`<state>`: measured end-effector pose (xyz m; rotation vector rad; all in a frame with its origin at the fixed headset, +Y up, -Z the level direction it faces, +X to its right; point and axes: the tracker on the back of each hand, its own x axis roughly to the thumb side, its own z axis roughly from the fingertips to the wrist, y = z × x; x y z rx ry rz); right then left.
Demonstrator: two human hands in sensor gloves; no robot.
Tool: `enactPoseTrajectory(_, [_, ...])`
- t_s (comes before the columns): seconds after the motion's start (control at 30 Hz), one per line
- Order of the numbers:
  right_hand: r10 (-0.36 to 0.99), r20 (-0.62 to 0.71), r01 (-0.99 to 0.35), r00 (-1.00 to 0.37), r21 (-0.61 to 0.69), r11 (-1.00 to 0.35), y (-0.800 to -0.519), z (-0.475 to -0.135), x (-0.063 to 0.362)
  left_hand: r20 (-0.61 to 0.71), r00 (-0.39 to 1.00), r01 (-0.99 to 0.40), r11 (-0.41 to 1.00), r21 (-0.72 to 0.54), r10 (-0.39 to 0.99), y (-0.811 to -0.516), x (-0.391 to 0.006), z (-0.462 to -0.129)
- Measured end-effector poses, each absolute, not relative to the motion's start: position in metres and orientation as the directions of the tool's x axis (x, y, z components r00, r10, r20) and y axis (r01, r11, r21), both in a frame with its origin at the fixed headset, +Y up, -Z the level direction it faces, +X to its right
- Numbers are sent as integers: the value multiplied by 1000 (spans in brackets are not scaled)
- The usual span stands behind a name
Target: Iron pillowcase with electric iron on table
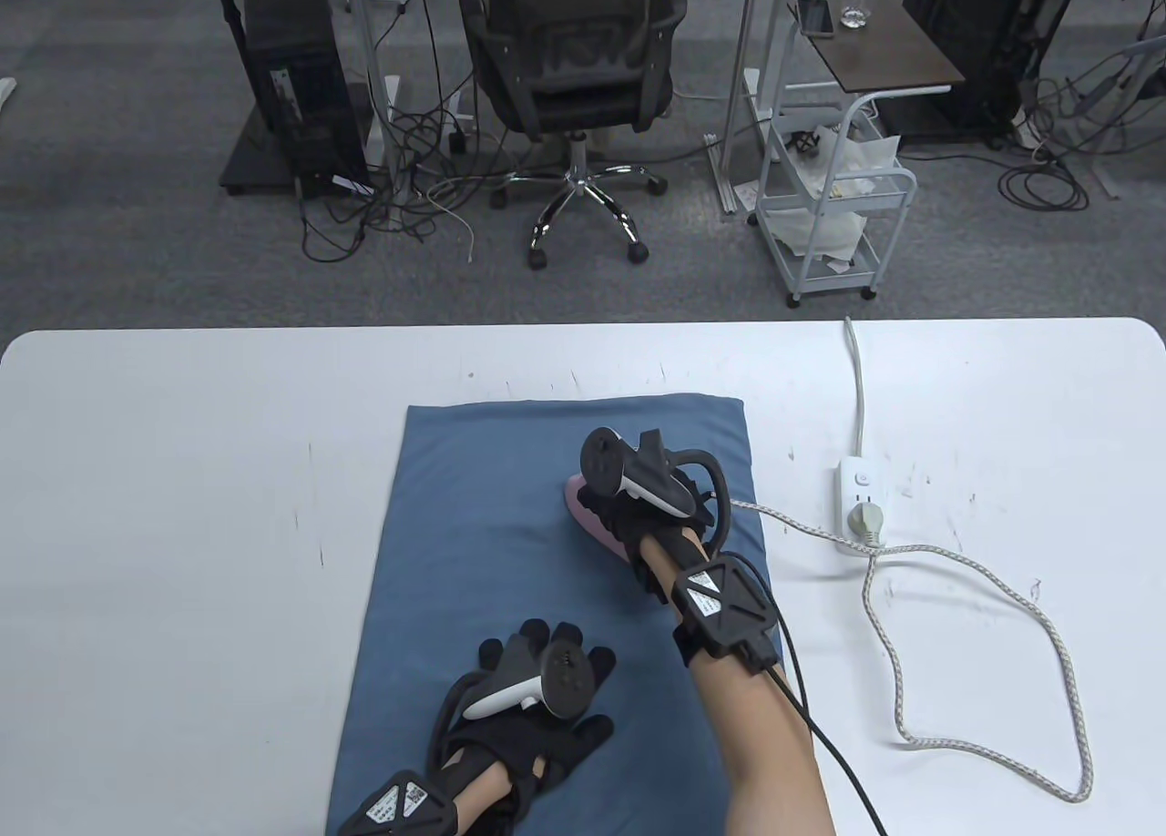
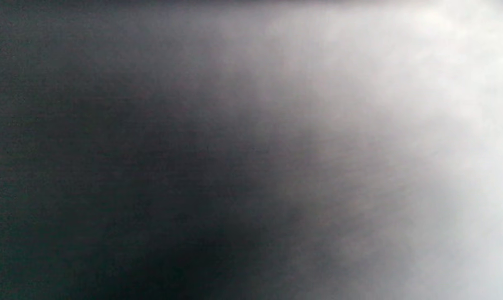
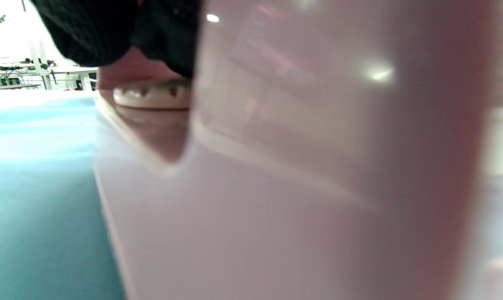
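A blue pillowcase lies flat on the white table. A pink electric iron stands sole-down on its right half. My right hand grips the iron's handle from above; the iron's pink body fills the right wrist view, with my gloved fingers at the top and the pillowcase at the left. My left hand rests flat on the pillowcase near its front edge, fingers spread. The left wrist view is a grey blur.
A white power strip lies right of the pillowcase with the iron's plug in it. The braided cord loops across the table's right side. An office chair and a white cart stand beyond the far edge.
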<state>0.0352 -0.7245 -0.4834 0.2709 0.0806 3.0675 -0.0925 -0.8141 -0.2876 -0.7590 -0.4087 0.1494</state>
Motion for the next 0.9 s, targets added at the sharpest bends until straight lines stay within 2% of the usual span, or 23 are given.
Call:
enactPoseTrajectory(0.07, [101,205,-84,-974,89,-993,-721,-477,35,305,911,14,719,-694,276,-814,-93,-288])
enactPoseTrajectory(0.2, [114,325,-106,-939,44,-993,-714,-441,30,306,911,15,720,-694,276,-814,-93,-287])
enactPoseTrajectory(0.37, [50,455,-29,-889,52,-998,-716,-398,23,306,911,15,720,-694,275,-814,-92,-287])
enactPoseTrajectory(0.47, [34,482,-2,-875,68,-998,-723,-390,18,306,911,15,720,-694,275,-814,-92,-287])
enactPoseTrajectory(0.63, [13,454,-7,-891,15,-1000,-726,-410,6,306,912,16,720,-694,275,-815,-92,-288])
enactPoseTrajectory(0.8, [26,338,-24,-941,10,-1000,-727,-465,-3,306,911,15,720,-694,276,-815,-92,-288])
enactPoseTrajectory(0.9, [35,275,-34,-961,10,-999,-727,-485,-7,306,911,15,719,-695,277,-815,-92,-288])
